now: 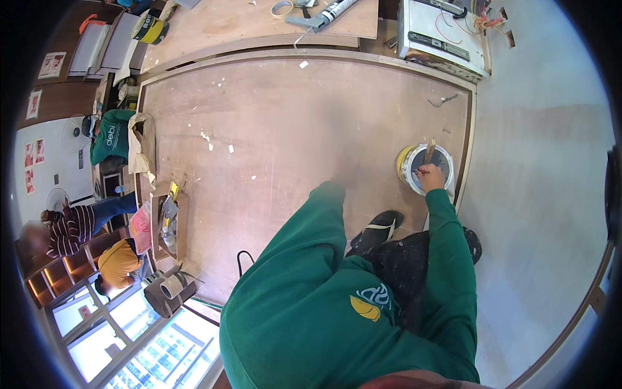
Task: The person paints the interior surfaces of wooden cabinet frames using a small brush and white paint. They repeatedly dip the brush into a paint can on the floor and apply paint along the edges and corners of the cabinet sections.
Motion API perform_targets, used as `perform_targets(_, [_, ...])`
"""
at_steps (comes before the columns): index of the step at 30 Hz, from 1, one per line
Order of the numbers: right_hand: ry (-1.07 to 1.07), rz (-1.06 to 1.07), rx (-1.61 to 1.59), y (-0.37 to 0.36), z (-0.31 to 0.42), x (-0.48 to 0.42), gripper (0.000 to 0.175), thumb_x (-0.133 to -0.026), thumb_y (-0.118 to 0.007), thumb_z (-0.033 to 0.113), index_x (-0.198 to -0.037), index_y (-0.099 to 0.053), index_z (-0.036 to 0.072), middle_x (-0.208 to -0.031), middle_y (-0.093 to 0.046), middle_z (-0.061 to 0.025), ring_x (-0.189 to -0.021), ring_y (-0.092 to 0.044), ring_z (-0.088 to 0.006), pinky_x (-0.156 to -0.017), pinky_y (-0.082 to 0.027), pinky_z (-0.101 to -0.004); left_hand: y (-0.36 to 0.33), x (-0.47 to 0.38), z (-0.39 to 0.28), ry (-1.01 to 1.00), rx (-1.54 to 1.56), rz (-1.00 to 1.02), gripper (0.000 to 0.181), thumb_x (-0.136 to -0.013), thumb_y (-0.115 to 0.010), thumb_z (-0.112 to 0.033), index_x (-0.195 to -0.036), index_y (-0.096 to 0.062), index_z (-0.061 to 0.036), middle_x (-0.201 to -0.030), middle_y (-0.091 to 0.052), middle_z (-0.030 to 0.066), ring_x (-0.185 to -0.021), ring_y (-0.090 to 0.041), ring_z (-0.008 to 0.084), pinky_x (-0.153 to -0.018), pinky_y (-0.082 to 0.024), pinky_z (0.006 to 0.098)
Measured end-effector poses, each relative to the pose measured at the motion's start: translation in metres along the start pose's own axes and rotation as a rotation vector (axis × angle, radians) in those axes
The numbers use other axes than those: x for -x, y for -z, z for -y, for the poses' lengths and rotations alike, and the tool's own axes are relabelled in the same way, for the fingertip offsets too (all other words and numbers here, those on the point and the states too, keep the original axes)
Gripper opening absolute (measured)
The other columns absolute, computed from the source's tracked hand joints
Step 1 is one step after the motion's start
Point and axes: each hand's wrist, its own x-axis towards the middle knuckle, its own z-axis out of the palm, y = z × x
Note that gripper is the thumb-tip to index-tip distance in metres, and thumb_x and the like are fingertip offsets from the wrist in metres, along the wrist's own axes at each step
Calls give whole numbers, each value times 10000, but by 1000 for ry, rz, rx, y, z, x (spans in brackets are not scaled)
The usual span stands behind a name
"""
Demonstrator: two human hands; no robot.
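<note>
At the bucket (409,187), my right hand (430,178) reaches over the rim with its fingers closed on a thin-handled tool (420,172); its far end is hard to make out. The bucket is white-rimmed with a yellow side, and grey material shows inside. A worn wooden piece (429,151), perhaps a stick or brush handle, leans across the far rim just beyond my fingers. My left arm stretches forward over the plywood panel (272,121). Its hand (338,146) is a blur above the bare wood, so its fingers and anything in them cannot be made out.
Raised wooden edging (311,54) borders the panel. Beyond it lie a caulking gun (318,20) and a tape roll (282,8). White scraps (231,149) dot the panel. A wooden tray (182,223) stands left. A pale wall (529,170) rises right. Several people are at left.
</note>
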Motion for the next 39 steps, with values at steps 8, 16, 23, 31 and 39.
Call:
perform_targets(8, [178,-123,-524,34,-1,54,179,-874,-732,99,-1034,-775,32,-954,-742,-140,-874,-718,-213,-795,-567,-326,-52,-16,51,-92,-317,-80,939,-848,-608,-289,-1640,-154,-68,-1614,14,439,-1445,111,695,-1126,-3,812])
perform_targets(16, [14,-247,-469,110,8,163,223,-885,-701,56,-1096,-766,26,-925,-714,-91,-759,-624,-148,-676,-492,-289,-21,-13,32,-76,-111,44,979,-808,-629,-224,-1642,-140,-71,-1570,-38,498,-1447,181,669,-1132,86,773])
perform_targets(23, [-55,-332,-488,128,22,198,195,-879,-718,74,-1058,-773,17,-936,-736,-110,-735,-653,-154,-671,-510,-285,3,0,15,-29,-107,88,990,-813,-629,-216,-1640,-107,-61,-1490,25,586,-1421,219,685,-1157,85,735])
perform_targets(31, [-70,-373,-485,138,29,215,182,-881,-711,61,-1046,-765,9,-916,-715,-88,-718,-618,-144,-665,-490,-270,-21,-18,29,-29,-77,71,994,-801,-644,-240,-1646,-140,-98,-1564,24,510,-1467,169,644,-1139,99,758])
perform_targets(39, [-244,-406,-717,107,10,201,233,-1017,-621,141,-1111,-721,-47,-915,-774,-102,-735,-634,-81,-667,-508,-228,-43,-26,35,-18,-181,21,952,-842,-618,-267,-1643,-137,-90,-1575,55,492,-1456,134,672,-1148,36,772])
